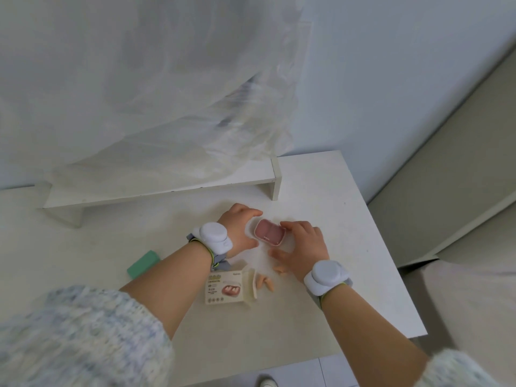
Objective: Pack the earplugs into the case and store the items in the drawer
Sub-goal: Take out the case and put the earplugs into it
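A small pink case (268, 232) with a clear rim lies on the white table (349, 247). My left hand (240, 229) grips its left side, fingers curled around the edge. My right hand (303, 247) holds its right side with fingertips on the rim and the thumb spread below. Several peach earplugs (264, 281) lie loose on the table near my right wrist, beside the opened cream product box (227, 286). Whether the case lid is open or closed is unclear. No drawer is in view.
A mint green block (143, 263) lies left of my left forearm. A low white shelf riser (167, 188) spans the back of the table, draped with clear plastic sheeting (181, 93). The table's right edge drops off beside a beige surface (446, 191).
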Demonstrator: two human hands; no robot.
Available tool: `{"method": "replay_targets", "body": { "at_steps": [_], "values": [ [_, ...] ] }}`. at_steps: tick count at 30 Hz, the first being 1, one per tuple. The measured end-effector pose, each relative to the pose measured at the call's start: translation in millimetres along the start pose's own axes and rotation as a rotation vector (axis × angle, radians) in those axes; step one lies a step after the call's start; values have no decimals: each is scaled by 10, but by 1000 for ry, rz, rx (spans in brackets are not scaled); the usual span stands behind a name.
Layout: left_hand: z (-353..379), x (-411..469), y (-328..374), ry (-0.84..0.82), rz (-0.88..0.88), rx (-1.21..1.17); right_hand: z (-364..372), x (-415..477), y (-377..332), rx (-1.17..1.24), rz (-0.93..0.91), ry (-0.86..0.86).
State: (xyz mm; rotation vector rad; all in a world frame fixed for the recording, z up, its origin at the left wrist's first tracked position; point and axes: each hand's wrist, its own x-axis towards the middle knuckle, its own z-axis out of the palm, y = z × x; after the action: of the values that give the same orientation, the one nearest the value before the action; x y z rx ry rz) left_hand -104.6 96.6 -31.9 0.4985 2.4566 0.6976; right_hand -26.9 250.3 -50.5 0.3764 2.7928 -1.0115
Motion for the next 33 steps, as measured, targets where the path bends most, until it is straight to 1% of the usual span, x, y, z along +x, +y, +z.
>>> {"method": "replay_targets", "body": {
  "at_steps": [2,5,9,13,16,20,22,25,27,33],
  "values": [
    [10,52,-15,-24,5,9,14,26,4,-11,3,24],
    [17,90,-51,-16,23,0,36,47,20,-10,-3,55],
    [-1,100,-78,-21,51,-16,55,40,30,3,-22,48],
    [-61,58,-72,-39,102,-94,-12,36,16,85,-38,-6],
    [-122,-50,-69,1,111,-229,-118,19,-16,218,-74,-61],
    [-185,-248,-74,67,100,-309,-257,-20,-129,274,-123,-120],
    [-199,-342,-55,94,101,-352,-297,-26,-193,370,-92,-128],
    [-191,-459,-31,125,98,-412,-308,-39,-304,581,49,-98],
    [-174,-515,-35,148,80,-434,-288,-44,-361,611,89,-64],
    [-144,-624,-132,203,23,-514,-225,-119,-383,673,104,-41]
  ]
}}
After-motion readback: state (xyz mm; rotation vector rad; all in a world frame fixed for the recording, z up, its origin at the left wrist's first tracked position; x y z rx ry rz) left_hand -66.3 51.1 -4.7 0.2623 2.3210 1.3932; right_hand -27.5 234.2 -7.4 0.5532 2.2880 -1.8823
